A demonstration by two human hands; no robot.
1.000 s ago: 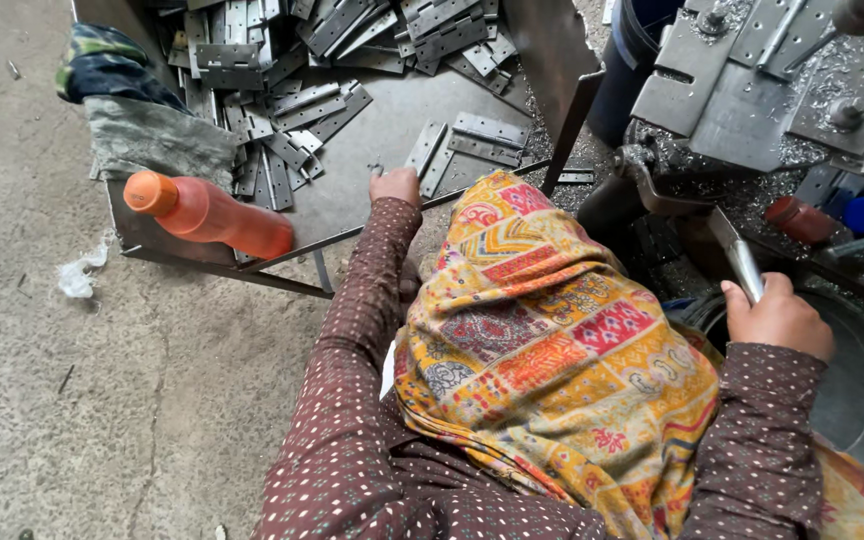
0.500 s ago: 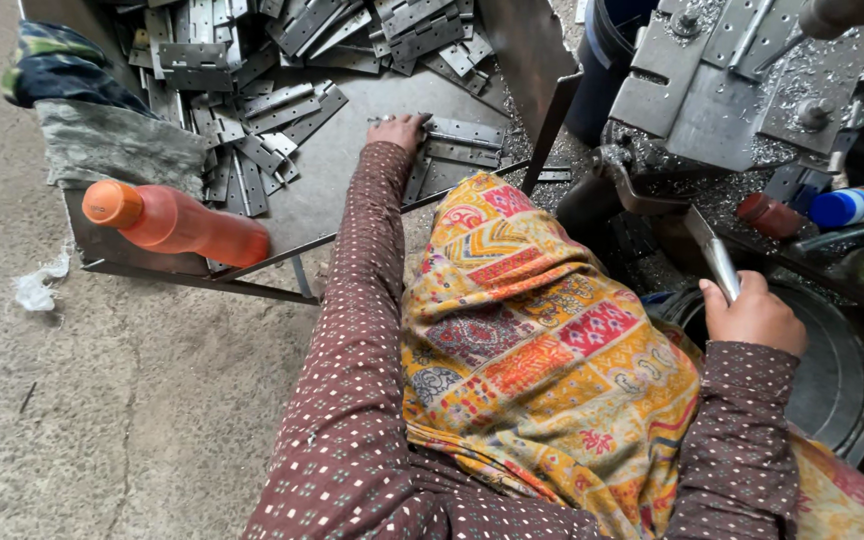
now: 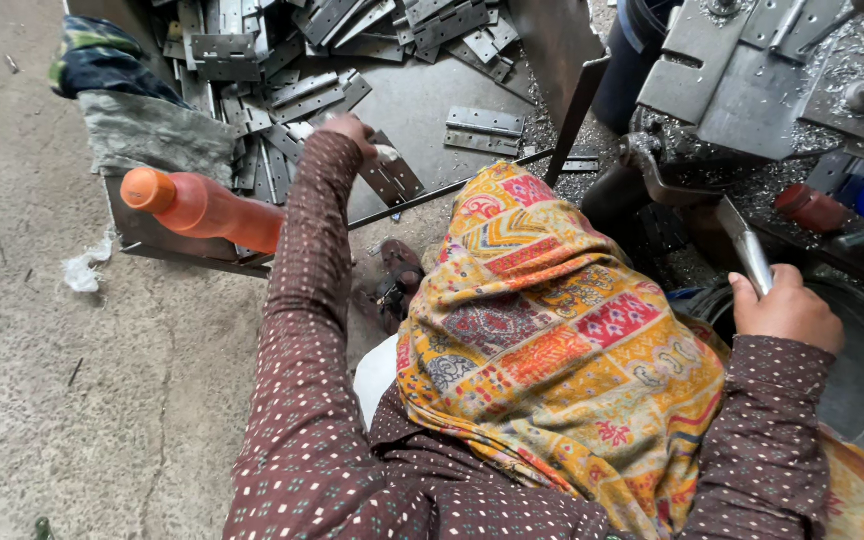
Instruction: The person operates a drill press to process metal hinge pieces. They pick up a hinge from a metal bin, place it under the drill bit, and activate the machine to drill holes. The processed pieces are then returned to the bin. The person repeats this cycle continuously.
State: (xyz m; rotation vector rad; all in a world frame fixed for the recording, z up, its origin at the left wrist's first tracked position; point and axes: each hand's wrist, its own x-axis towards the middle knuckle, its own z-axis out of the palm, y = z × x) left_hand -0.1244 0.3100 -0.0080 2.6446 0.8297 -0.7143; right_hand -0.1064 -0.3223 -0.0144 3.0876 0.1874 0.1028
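Hinges (image 3: pixel 282 95) fill the metal tray (image 3: pixel 422 105) in a big loose heap, so I judge most remain. My left hand (image 3: pixel 352 130) closes on a hinge plate (image 3: pixel 392 178); my right hand (image 3: pixel 787 312) grips the press lever (image 3: pixel 747 250).

I see a metal tray (image 3: pixel 422 100) far left on the floor (image 3: pixel 102 400), heaped with flat hinge plates (image 3: pixel 282 60); an orange bottle (image 3: pixel 202 205) lies on its near rim.

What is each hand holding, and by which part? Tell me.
Right hand: a flat metal strip, grip at its lower end. Left hand: on a hinge plate; grip unclear.
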